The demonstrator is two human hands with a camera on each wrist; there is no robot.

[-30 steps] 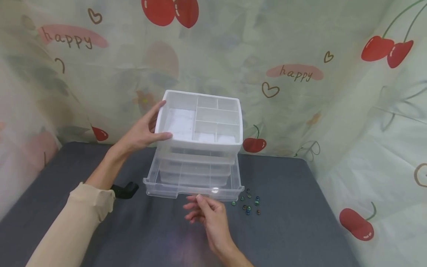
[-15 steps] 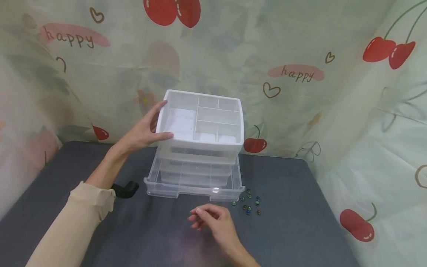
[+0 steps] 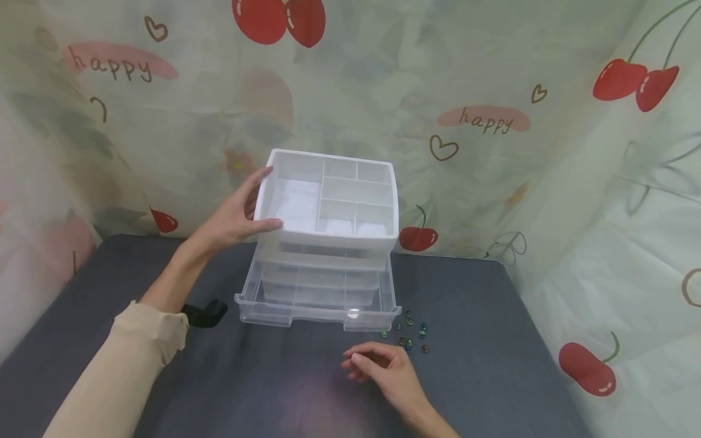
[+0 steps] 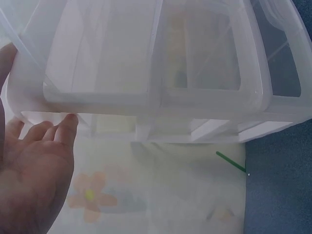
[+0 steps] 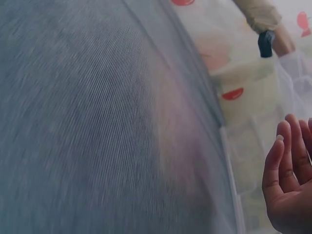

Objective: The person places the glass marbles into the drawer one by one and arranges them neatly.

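Observation:
A white plastic drawer organizer (image 3: 328, 240) stands on the table, its top divided into several compartments. Its clear bottom drawer (image 3: 320, 313) is pulled out toward me, and nothing shows inside it. My left hand (image 3: 235, 213) grips the organizer's upper left side, thumb over the front rim and fingers along the side; the left wrist view shows the fingertips at the frame's edge. In front of the drawer, to its right, my right hand (image 3: 386, 371) hovers with loosely bent fingers and nothing in it. Several small glassy marbles (image 3: 409, 331) lie just beyond the right hand.
A dark grey cloth covers the table (image 3: 476, 365). Behind it hangs a curtain (image 3: 356, 73) printed with cherries and hearts, which also runs down the right side. A black strap (image 3: 205, 313) shows at the left wrist.
My right hand has left the front of the drawer and moved right and toward me, nearer the marbles. The left hand and the organizer have stayed in place.

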